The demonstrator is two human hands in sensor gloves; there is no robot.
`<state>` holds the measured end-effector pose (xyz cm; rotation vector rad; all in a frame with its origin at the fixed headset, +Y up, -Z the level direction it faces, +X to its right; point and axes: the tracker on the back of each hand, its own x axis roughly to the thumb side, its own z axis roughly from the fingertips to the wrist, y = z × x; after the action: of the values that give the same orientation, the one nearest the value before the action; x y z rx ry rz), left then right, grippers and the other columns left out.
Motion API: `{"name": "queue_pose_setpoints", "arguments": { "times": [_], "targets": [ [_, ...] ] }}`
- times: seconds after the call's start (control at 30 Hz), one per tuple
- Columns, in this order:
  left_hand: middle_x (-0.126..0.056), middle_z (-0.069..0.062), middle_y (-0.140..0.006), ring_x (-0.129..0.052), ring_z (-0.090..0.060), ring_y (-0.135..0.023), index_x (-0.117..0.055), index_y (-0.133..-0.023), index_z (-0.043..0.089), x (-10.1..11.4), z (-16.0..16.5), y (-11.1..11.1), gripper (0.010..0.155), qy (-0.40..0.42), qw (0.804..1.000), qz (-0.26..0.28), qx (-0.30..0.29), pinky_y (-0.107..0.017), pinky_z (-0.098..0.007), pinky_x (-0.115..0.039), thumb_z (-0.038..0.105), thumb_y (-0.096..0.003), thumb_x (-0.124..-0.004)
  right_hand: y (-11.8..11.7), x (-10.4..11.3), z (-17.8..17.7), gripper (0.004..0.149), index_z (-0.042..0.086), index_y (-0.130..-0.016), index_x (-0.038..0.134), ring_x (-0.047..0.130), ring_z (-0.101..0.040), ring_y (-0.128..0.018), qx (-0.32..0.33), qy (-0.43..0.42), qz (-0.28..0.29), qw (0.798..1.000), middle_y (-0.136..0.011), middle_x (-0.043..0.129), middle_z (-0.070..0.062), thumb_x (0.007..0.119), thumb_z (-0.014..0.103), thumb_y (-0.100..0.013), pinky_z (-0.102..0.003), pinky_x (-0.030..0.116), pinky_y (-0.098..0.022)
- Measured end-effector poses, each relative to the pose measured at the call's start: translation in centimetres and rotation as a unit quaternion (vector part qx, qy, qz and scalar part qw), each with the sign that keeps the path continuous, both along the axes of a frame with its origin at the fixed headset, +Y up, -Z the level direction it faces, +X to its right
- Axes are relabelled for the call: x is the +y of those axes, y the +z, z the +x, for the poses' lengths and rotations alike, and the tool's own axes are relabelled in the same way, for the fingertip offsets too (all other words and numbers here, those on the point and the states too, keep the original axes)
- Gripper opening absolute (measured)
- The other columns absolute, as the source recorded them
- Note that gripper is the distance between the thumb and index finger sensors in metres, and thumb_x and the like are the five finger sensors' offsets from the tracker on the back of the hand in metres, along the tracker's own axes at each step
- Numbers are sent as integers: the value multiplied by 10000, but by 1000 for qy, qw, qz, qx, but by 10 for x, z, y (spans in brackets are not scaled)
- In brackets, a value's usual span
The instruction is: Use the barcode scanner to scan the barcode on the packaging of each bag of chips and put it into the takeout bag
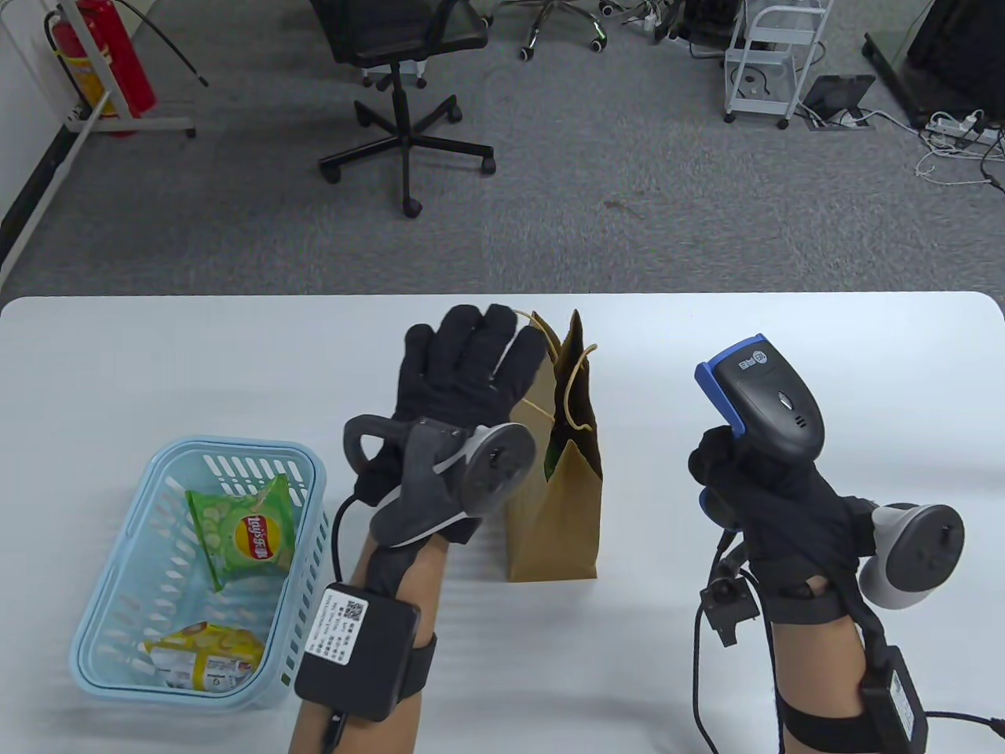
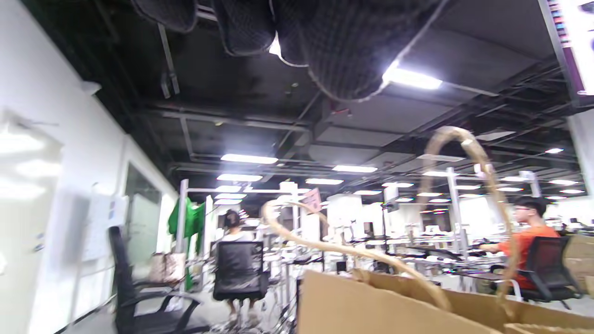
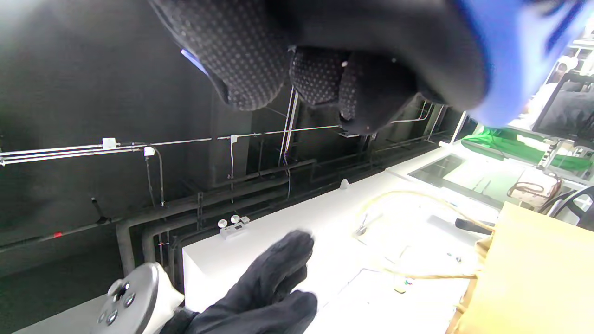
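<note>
A brown paper takeout bag (image 1: 559,503) stands upright mid-table with its mouth open; a bit of green packaging (image 1: 552,460) shows inside. My left hand (image 1: 471,353) hovers at the bag's left rim with straight, spread fingers and holds nothing. In the left wrist view its fingers (image 2: 325,41) hang above the bag's rim (image 2: 371,306) and paper handles. My right hand (image 1: 742,479) grips the black and blue barcode scanner (image 1: 773,393) to the right of the bag, head raised. A green chips bag (image 1: 247,534) and a yellow-green chips bag (image 1: 208,656) lie in the basket.
The light blue plastic basket (image 1: 110,550) sits at the table's front left. Beyond the table's far edge are grey carpet, a black office chair (image 1: 400,102), a red fire extinguisher (image 1: 118,55) and a white cart (image 1: 773,55).
</note>
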<state>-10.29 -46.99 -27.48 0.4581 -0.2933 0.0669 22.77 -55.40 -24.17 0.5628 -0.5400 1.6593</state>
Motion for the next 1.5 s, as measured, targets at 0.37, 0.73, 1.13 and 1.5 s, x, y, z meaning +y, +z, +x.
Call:
{"name": "queue_pose_setpoints", "arguments": {
  "times": [0.37,0.73,1.13,1.5],
  "targets": [
    [-443,-114,-1236,-457,-499,-1118,-535,-1173,248,-61,-167,-15,718,43,935,-276,217,-779,-680,-457,379,-526,-817,-6,-4,-3,674,-46,-1075,558,1001,-375,-609,-9,10,-11,1000,-844,856,-218,848,284,-564,-601,809,-493],
    [-303,-39,-1250,-317,-420,-1157,-506,-1167,289,-172,-235,-53,686,46,836,-456,302,-807,-679,-333,305,-543,-788,-19,-16,-9,675,-47,-1073,562,1001,-378,-607,-26,43,-33,998,-841,859,-218,850,284,-561,-602,809,-491],
    [-132,-16,-1238,-153,-414,-1148,-379,-1172,340,-214,-237,-66,712,14,793,-520,317,-831,-633,-251,338,-558,-741,-25,-21,-13,675,-47,-1074,562,1002,-378,-608,-26,60,-43,997,-842,858,-221,850,284,-561,-603,808,-492],
    [-387,12,-1234,-329,-381,-1160,-759,-1002,319,-223,-229,-65,472,-54,795,-495,346,-843,-613,-349,331,-532,-804,-23,-21,-11,676,-48,-1075,562,1001,-379,-612,-23,58,-37,997,-844,858,-219,849,286,-562,-604,807,-495]
  ]
}}
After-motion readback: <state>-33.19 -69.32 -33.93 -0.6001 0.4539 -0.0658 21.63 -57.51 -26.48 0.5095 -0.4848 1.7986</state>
